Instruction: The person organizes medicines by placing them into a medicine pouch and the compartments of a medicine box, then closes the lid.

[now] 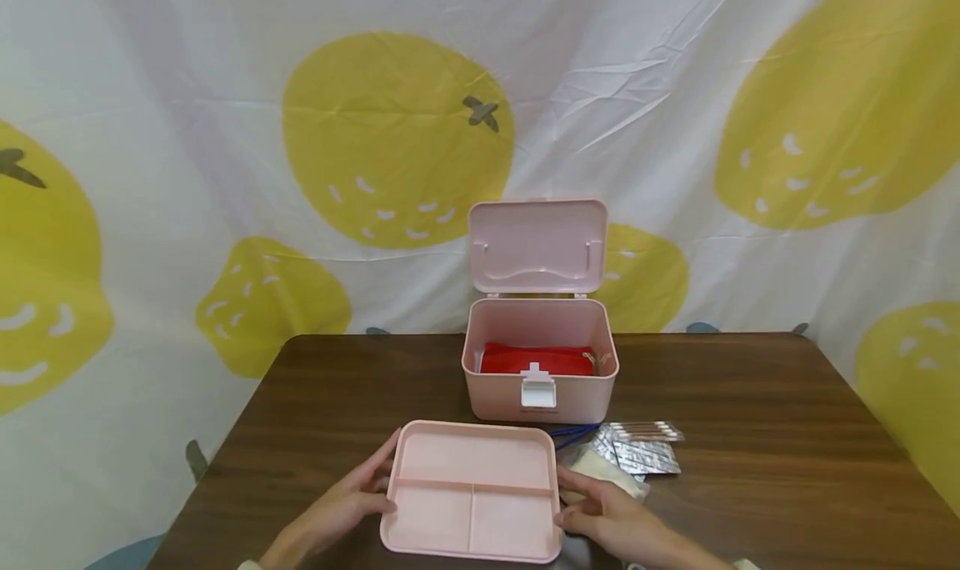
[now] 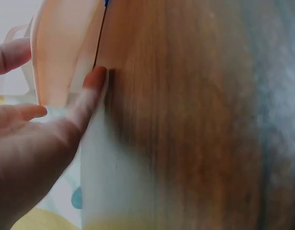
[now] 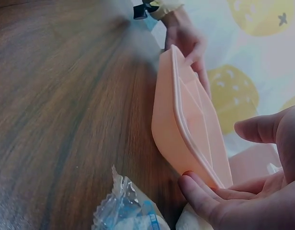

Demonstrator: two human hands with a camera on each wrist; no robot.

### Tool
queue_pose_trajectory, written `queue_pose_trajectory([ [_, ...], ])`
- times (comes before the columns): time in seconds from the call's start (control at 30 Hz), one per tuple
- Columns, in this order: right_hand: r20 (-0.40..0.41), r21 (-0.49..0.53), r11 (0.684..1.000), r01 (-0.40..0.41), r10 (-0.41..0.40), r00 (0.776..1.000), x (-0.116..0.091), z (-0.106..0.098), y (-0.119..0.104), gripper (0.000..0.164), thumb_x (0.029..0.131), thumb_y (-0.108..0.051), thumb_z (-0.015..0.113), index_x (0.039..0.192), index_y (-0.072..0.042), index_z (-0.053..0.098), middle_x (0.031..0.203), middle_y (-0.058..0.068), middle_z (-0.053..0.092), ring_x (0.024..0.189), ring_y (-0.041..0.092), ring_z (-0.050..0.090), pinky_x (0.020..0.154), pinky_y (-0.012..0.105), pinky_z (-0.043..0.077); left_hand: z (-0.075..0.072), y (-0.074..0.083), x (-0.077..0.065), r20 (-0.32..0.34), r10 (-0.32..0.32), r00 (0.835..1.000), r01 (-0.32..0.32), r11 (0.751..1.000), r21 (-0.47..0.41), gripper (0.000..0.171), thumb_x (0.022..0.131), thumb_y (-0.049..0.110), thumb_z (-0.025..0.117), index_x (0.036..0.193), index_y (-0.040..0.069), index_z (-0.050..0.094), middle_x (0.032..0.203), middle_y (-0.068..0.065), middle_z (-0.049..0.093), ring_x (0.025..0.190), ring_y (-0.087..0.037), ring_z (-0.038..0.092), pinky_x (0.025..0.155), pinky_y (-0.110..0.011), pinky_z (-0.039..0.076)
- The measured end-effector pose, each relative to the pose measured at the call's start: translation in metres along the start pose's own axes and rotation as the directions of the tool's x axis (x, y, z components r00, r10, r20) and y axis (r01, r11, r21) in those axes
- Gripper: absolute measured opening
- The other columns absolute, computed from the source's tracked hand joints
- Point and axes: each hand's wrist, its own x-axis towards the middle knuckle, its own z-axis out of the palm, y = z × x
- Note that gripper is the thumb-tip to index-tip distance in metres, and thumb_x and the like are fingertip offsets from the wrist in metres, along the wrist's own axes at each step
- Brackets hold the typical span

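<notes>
A pink divided tray (image 1: 435, 453) with three compartments lies between both hands, low over the table's front. My left hand (image 1: 341, 503) holds its left side, thumb near the rim and fingers along the edge. On the opposite side, my right hand (image 1: 611, 520) grips the tray's edge with thumb and fingers; one finger (image 3: 257, 129) stands off it in the right wrist view. Whether the tray's underside touches the table cannot be told. Behind it stands a pink box (image 1: 487, 399), lid raised, with a red pouch (image 1: 525, 359) inside.
Beside the right hand lie a white packet (image 1: 600, 468), silver foil packs (image 1: 652, 460), a packet of cotton swabs (image 1: 645, 431) and a blue slender tool (image 1: 576, 432). A clear packet with blue print (image 3: 133, 211) lies below the tray's right end. A lemon-print curtain (image 1: 405, 145) hangs behind the table.
</notes>
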Motion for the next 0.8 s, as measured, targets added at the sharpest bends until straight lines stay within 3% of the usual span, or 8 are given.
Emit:
queue_pose_trajectory([
  [0.13,-0.018,-0.046,0.999,0.02,-0.021,1.0,0.001,0.0,0.003,0.064,0.098,-0.01,0.059,0.146,0.018,0.027,0.141,0.038,0.044,0.11,0.021,0.066,0.086,0.015,0.047,-0.001,-0.002,0.002,-0.075,0.011,0.997,0.002,0.984,0.178,0.093,0.083,-0.002,0.064,0.159,0.011,0.012,0.11,-0.017,0.049,0.097,-0.019,0.049,0.076,-0.026,0.052],
  [0.37,-0.019,-0.029,0.999,0.015,-0.016,1.0,0.001,-0.001,0.005,0.064,0.098,-0.011,0.058,0.146,0.018,0.027,0.137,0.037,0.049,0.11,0.021,0.066,0.087,0.015,0.047,-0.005,-0.01,0.006,-0.014,0.025,1.0,-0.021,0.971,0.238,0.095,0.084,-0.003,0.065,0.159,0.006,0.007,0.098,-0.01,0.05,0.072,-0.008,0.055,0.061,-0.022,0.048],
  [0.53,-0.013,-0.034,0.999,0.014,-0.015,1.0,0.001,-0.002,0.003,0.064,0.098,-0.012,0.059,0.146,0.017,0.028,0.134,0.035,0.053,0.11,0.022,0.066,0.087,0.014,0.046,-0.005,-0.011,0.007,-0.046,-0.003,0.999,0.016,0.953,0.301,0.09,0.09,0.008,0.067,0.158,0.004,0.009,0.097,-0.009,0.053,0.071,-0.01,0.056,0.06,-0.024,0.049],
  [0.7,-0.053,-0.034,0.998,-0.05,0.048,0.997,-0.002,-0.011,-0.005,0.059,0.098,-0.012,0.06,0.144,0.015,0.036,0.134,0.033,0.054,0.105,0.027,0.067,0.083,0.02,0.051,-0.002,-0.007,0.012,-0.079,-0.033,0.996,0.059,0.932,0.358,0.085,0.096,0.021,0.065,0.16,0.012,0.009,0.093,-0.007,0.054,0.065,-0.013,0.055,0.056,-0.026,0.049],
  [0.8,-0.085,-0.016,0.998,-0.058,0.056,0.995,-0.008,-0.022,-0.01,0.053,0.097,-0.011,0.06,0.139,0.017,0.041,0.13,0.033,0.055,0.098,0.022,0.068,0.08,0.026,0.055,-0.001,-0.004,0.014,-0.082,-0.038,0.996,0.068,0.913,0.402,0.083,0.097,0.027,0.064,0.16,0.019,0.011,0.089,-0.007,0.053,0.06,-0.012,0.053,0.052,-0.027,0.049],
])
